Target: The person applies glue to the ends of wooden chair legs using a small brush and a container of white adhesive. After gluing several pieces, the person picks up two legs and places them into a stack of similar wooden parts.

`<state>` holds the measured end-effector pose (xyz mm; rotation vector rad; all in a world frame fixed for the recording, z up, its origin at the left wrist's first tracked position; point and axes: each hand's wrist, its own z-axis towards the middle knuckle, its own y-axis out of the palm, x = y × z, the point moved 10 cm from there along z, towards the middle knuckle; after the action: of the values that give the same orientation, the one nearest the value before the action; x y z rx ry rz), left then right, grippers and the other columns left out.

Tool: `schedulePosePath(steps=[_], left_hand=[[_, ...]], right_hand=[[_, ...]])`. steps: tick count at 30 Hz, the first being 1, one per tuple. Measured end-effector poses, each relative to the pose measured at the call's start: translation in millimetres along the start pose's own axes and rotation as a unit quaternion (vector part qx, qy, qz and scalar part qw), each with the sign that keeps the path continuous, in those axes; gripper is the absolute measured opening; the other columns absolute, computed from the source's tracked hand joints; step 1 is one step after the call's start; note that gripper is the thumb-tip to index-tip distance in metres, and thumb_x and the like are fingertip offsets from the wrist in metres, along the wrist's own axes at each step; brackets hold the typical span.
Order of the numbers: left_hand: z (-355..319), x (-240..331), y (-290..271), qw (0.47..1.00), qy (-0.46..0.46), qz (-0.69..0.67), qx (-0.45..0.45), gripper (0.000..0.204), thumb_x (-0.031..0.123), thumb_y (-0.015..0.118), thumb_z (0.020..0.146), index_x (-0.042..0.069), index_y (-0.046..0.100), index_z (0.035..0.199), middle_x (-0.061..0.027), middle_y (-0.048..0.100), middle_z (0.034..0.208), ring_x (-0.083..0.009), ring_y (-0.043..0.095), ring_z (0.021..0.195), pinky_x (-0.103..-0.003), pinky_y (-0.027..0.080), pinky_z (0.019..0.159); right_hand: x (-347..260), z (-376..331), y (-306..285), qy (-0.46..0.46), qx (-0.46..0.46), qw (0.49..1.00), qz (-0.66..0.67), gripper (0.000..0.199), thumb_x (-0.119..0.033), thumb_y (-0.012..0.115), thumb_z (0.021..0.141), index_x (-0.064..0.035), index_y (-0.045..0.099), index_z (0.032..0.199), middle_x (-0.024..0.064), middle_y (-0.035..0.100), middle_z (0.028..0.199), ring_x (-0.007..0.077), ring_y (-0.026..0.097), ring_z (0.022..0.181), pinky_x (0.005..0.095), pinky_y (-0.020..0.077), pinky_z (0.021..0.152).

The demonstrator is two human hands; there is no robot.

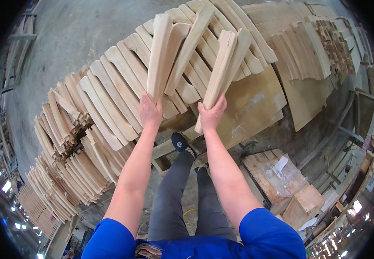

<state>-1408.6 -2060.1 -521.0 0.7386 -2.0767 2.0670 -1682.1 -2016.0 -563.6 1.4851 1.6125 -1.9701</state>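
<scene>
My left hand is closed around the lower end of a pale shaped wooden bar, which looks like a furniture leg. A second bar runs down into the same grip. To its right, my right hand grasps another pair, a squared wooden bar and a curved one behind it. Both pairs point up and away from me. Below them lies a long row of similar bars, side by side. One bar lies slanted across the row between my hands.
Stacked wooden parts fill the left side. Cardboard sheets lie right of the row, with more stacked wood beyond. Near my shoe is a pallet edge. A wooden box and plastic bag sit at lower right.
</scene>
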Motion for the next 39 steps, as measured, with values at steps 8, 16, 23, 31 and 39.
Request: schedulePosePath(steps=[8,16,23,31,39], left_hand=[[-17,-12,2,0.977,-0.01,-0.208,-0.047,0.042,0.016,0.065,0.076,0.0,0.054,0.113,-0.0128,0.06,0.084,-0.0207,0.059,0.076,-0.033,0.048,0.072],[15,-13,8,0.979,0.165,-0.119,-0.014,0.042,0.023,0.07,0.079,0.003,0.059,0.114,-0.0139,0.053,0.116,-0.0206,0.059,0.091,-0.03,0.048,0.081],[-1,-33,66,0.92,-0.125,-0.262,-0.265,0.085,0.034,0.074,0.077,0.009,0.026,0.142,-0.0202,0.05,0.124,-0.0267,0.05,0.117,-0.039,0.041,0.097],[5,-15,50,0.964,0.004,-0.203,-0.174,0.085,0.026,0.067,0.076,0.015,0.019,0.145,-0.0268,0.048,0.124,-0.0385,0.047,0.117,-0.044,0.037,0.101],[-23,-22,42,0.983,0.04,-0.17,-0.063,0.083,0.018,0.065,0.069,0.016,0.026,0.144,-0.02,0.051,0.118,-0.0355,0.048,0.108,-0.043,0.037,0.096]], right_hand=[[9,14,-23,0.002,-0.009,0.998,0.068,0.076,-0.009,0.062,0.064,-0.0032,0.034,0.134,0.0262,0.027,0.137,0.0421,0.034,0.125,0.0455,0.0333,0.103],[10,34,-24,0.034,0.022,0.985,0.165,0.075,-0.009,0.064,0.067,-0.0028,0.035,0.135,0.0247,0.034,0.133,0.0375,0.037,0.124,0.0432,0.035,0.102],[72,-9,32,0.358,-0.205,0.76,0.502,0.061,-0.026,0.07,0.076,-0.005,0.041,0.126,0.0162,0.057,0.111,0.0267,0.063,0.088,0.0403,0.0539,0.074],[76,-4,25,0.334,-0.308,0.761,0.463,0.05,-0.027,0.071,0.073,-0.004,0.049,0.111,0.0114,0.06,0.096,0.023,0.062,0.085,0.0412,0.056,0.07],[100,-26,6,0.348,-0.313,0.764,0.444,0.044,-0.03,0.069,0.072,0.0002,0.056,0.101,0.0109,0.061,0.088,0.0206,0.062,0.079,0.0372,0.0556,0.068]])
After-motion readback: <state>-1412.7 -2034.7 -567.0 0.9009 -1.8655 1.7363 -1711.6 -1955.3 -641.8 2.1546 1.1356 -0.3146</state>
